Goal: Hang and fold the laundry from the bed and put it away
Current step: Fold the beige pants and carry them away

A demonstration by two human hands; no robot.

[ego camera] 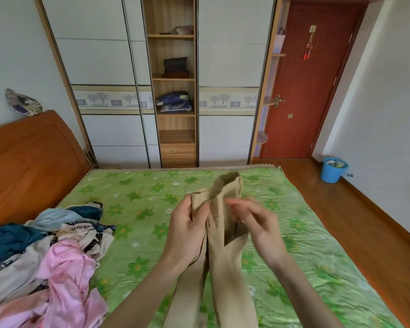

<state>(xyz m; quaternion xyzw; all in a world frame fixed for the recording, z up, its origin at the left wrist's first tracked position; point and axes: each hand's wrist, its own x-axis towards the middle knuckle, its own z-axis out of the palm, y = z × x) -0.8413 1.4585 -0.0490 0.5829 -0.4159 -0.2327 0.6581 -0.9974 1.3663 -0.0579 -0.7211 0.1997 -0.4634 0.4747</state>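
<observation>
A pair of beige trousers (225,263) hangs above the green flowered bed (137,185), waistband up and legs falling toward me. My left hand (187,230) grips the left side of the waistband, thumb over the cloth. My right hand (256,223) is blurred just right of the waistband, fingers spread; whether it holds the cloth I cannot tell. A heap of unfolded laundry (45,261) in pink, blue and cream lies on the bed's left side.
The white wardrobe (100,67) faces the bed, with an open wooden shelf column (175,79) holding folded clothes and a blue bundle. An orange headboard (29,162) is at left. A red door (313,79) and a blue bucket (333,170) are at right.
</observation>
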